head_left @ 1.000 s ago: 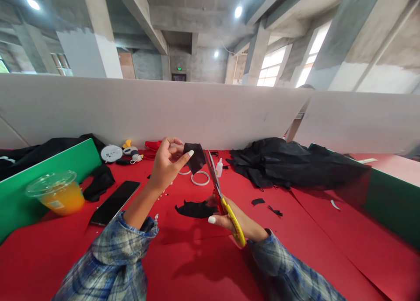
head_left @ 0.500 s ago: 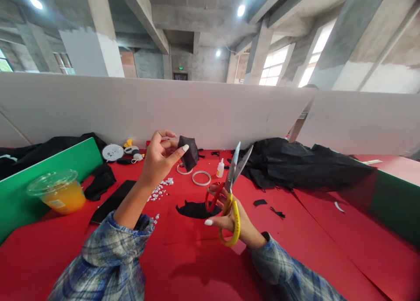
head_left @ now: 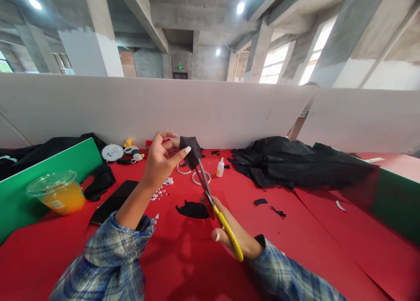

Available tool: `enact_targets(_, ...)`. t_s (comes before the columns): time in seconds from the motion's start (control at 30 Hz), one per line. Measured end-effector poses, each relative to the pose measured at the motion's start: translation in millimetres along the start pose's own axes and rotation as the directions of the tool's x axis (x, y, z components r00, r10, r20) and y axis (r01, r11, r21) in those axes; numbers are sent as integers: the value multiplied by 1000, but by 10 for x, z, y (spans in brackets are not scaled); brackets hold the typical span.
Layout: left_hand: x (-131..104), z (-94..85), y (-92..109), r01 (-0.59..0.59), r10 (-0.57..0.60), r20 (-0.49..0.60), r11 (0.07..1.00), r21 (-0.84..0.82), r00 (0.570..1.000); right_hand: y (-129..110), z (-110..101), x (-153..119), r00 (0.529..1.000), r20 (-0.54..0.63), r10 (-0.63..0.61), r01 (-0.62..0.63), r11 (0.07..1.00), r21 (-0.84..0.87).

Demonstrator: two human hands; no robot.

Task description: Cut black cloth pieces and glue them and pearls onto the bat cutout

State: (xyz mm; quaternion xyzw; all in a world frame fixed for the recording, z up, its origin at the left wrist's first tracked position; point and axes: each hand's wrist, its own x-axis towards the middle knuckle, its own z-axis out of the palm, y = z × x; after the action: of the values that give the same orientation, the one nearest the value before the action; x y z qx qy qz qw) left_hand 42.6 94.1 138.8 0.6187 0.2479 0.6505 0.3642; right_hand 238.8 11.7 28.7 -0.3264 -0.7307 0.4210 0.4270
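Pinched between thumb and fingers of my left hand is a small piece of black fabric, raised above the table. My right hand holds scissors with yellow and red handles. Their blades point up and away, and the tips meet the lower edge of the fabric; whether they cut into it I cannot tell. Below the blades, a larger black fabric scrap lies on the red table cover. Behind the scissors are two pale rings and a small white glue bottle.
Loose pearl beads lie beside my left forearm. A lidded cup of orange drink stands at the left by a green panel. A black fabric heap fills the back right. Small black scraps lie at right.
My right hand has turned the scissors leftward, bringing the blade tips from open air to the fabric. The blades are closer together. My left hand has barely moved.
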Motion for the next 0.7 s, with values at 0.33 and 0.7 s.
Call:
enact_targets(0.33,-68,100,-33,165,-164,124,986,3,979,-126,59,7,996,-83,-13,8,998,-56)
enact_targets(0.7,-62,80,-98,270,-261,165,962,-35,951,-73,66,3,991,-133,-36,29,998,-53)
